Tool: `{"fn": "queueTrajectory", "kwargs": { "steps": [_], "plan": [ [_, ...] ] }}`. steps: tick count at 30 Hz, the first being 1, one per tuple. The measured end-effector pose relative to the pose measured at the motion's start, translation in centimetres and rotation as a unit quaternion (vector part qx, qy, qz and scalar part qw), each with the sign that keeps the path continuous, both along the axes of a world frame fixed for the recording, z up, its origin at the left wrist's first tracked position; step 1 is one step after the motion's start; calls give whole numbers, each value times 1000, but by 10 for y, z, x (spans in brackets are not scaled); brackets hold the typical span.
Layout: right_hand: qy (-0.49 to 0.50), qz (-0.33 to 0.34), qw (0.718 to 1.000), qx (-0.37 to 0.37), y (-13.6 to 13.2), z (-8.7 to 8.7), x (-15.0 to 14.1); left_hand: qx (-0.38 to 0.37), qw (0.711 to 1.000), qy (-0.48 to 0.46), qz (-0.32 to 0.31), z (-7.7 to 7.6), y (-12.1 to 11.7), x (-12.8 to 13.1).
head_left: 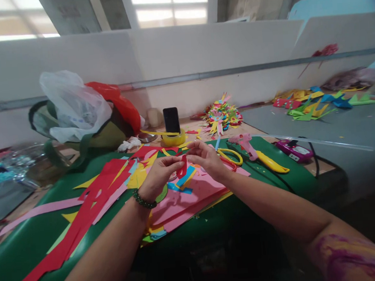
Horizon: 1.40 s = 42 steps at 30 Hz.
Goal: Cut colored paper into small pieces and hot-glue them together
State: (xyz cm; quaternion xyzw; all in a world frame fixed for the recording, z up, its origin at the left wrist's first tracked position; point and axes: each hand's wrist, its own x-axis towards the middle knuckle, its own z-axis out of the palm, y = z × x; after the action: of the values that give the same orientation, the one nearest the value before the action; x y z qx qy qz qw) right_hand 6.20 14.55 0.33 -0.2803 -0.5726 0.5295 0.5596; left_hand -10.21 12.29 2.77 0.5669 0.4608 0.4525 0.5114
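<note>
Between my two hands is a small red paper strip [182,168], folded or curled, above a stack of pink paper sheets [176,209]. My left hand [162,174] pinches it from the left between thumb and fingers; a green bead bracelet circles that wrist. From the right, my right hand [206,158] has its thumb and index finger closed at the strip's upper edge. Blue and yellow paper strips [186,180] lie just below the fingers. To the right of my right hand are scissors with yellow handles [235,155], partly hidden.
A pink glue gun [245,145] with a yellow handle lies right, near a purple power box [294,151]. Long red paper strips [92,207] cover the left side. A phone [171,121] stands on a yellow tape roll [173,139]; a paper-flower pile [223,116] sits behind.
</note>
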Motion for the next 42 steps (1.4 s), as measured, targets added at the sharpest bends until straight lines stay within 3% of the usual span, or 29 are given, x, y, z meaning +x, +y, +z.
{"fn": "queueTrajectory", "kwargs": {
  "steps": [13,21,31,37,42],
  "plan": [
    [-86,-11,995,51,0,-1,-1,26,995,75,-67,1,-4,4],
    [-93,5,996,-4,3,1,3,41,995,88,-38,-1,-1,4],
    [-81,17,997,5,10,1,7,41,992,102,-58,-8,5,1],
    [-120,34,992,29,10,5,10,126,981,139,-46,-12,8,0],
    [-167,-75,980,74,25,3,19,163,977,139,8,-11,14,-4]
  ]
}}
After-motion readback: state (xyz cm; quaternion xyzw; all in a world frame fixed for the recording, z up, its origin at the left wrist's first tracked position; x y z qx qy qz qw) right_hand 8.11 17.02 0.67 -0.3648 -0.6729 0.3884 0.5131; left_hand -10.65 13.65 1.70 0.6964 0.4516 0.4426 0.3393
